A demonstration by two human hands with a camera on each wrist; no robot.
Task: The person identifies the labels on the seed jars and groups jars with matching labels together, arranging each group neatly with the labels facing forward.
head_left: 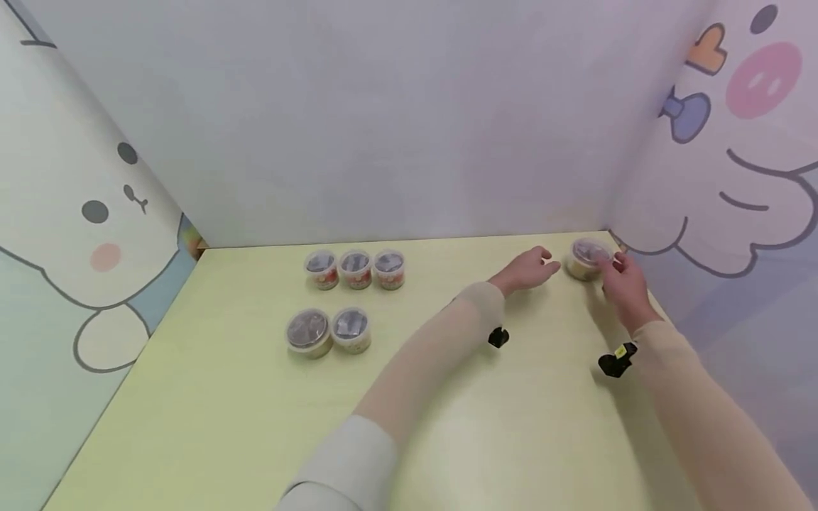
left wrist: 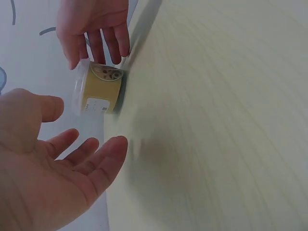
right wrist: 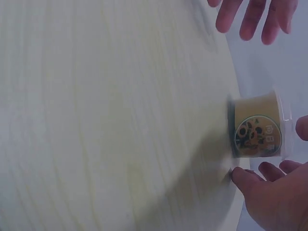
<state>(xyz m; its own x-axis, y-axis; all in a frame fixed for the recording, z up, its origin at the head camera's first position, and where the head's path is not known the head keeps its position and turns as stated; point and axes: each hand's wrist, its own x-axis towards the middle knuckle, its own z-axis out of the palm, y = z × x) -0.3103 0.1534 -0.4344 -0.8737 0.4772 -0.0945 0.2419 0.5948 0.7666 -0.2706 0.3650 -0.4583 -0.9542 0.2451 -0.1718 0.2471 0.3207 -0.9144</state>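
A round yellow-brown tub [head_left: 581, 270] with a clear lid stands at the table's far right corner. In the left wrist view, this tub [left wrist: 102, 86] shows a white sticker and part of a printed picture; in the right wrist view, the tub [right wrist: 257, 126] shows a round food picture. My right hand [head_left: 625, 287] is close against its right side, fingers loosely bent; whether they touch it is unclear. My left hand [head_left: 525, 271] is left of the tub, a gap between them, its fingers spread and nothing held.
Three small tubs with red labels [head_left: 356, 270] line the back of the table, left of centre. Nearer are a wider tub [head_left: 309, 333] and a smaller one [head_left: 351, 331], side by side. Walls rise behind the pale yellow table [head_left: 211, 397] and on both sides.
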